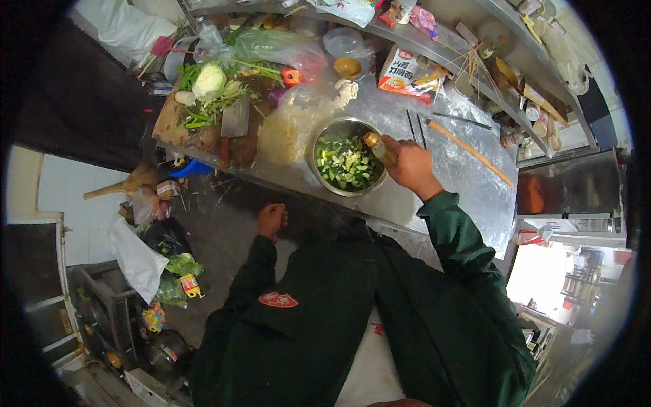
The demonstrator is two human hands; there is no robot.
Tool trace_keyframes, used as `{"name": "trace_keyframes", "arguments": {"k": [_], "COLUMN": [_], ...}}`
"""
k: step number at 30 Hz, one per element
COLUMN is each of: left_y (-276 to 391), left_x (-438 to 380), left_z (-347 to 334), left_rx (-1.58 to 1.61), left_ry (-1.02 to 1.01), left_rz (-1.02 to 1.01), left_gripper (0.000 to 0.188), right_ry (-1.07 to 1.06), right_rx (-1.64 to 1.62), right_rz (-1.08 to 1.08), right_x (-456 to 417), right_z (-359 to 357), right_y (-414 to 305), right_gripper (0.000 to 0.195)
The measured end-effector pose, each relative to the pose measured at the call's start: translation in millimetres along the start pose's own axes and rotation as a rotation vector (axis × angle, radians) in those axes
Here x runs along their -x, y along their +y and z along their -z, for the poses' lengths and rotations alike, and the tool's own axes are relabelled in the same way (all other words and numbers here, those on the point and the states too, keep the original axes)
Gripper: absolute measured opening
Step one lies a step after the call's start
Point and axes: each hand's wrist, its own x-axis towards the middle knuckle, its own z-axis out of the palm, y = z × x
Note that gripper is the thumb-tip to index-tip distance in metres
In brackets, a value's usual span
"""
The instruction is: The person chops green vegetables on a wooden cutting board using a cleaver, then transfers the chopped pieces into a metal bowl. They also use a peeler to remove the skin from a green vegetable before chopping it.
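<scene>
My right hand grips a small clear bottle with a gold-coloured neck. The bottle is tilted over the right rim of a steel bowl, its top pointing inward. Chopped green vegetables lie in the bowl, with pale minced bits heaped on them. Whether anything flows from the bottle is too small to tell. My left hand hangs below the table's front edge with curled fingers, and nothing shows in it. Left of the bowl sits a plastic bag of pale noodle-like food.
A cleaver lies on a wooden cutting board beside a cabbage and greens. On the flour-dusted metal table are a rolling pin, black chopsticks and a printed food package. A shelf overhangs the back.
</scene>
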Motion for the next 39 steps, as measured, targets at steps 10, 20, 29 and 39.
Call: {"name": "trace_keyframes", "arguments": {"k": [10,20,29,39], "left_y": [145.0,235.6,245.1,254.7], "left_x": [43.6,88.1,80.6,97.8], "left_z": [-68.2,-170.1,-184.8,-227.4], "left_rx": [-0.114,-0.615,-0.374,-0.568], "left_ry": [-0.191,-0.425,-0.896,-0.759], "left_rz": [-0.429,-0.907,-0.855,-1.083], "left_gripper": [0.036,0.033,0.017,0.018], "right_ry": [-0.067,0.063,0.096,0.177], "right_rx": [-1.002,-0.448,-0.773,-0.726], "right_rz": [-0.281,-0.118,-0.041,-0.038], "right_x": [38.1,46.0,70.4,75.7], "right_z": [-78.2,-5.1,4.8,10.1], "right_y": [-12.1,-43.1,-15.4,15.3], "right_gripper": [0.065,0.062,0.062,0.063]}}
